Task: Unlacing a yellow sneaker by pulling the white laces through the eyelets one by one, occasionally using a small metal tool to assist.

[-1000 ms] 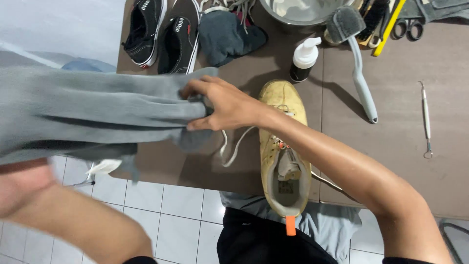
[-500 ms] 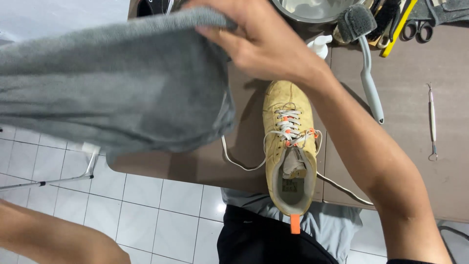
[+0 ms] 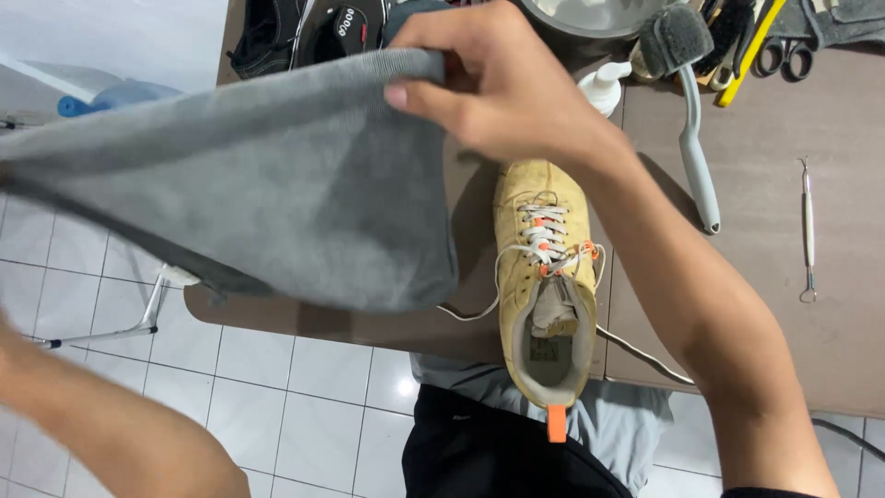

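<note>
My right hand (image 3: 502, 88) pinches the grey cloth (image 3: 267, 198), spread above the counter (image 3: 784, 314) at nine o'clock of the yellow shoe (image 3: 544, 277). My left grip I cannot tell. Next, I think, calls for keeping the cloth taut.

The scene is evenly lit by soft, cool overhead light. My right hand (image 3: 502, 88) and forearm throw a diffuse shadow onto the brown table (image 3: 830, 314), beside the yellow shoe (image 3: 544, 277). The grey cloth (image 3: 277, 194) darkens the table edge below it. The white floor tiles (image 3: 304, 406) show mild sheen, with no hard glare. Focus is sharp on the shoe laces and the cloth weave. My left forearm (image 3: 111, 433), close to the lens, is soft and motion-blurred. Straight lines bend slightly toward the frame edges, typical of a wide lens.
</note>
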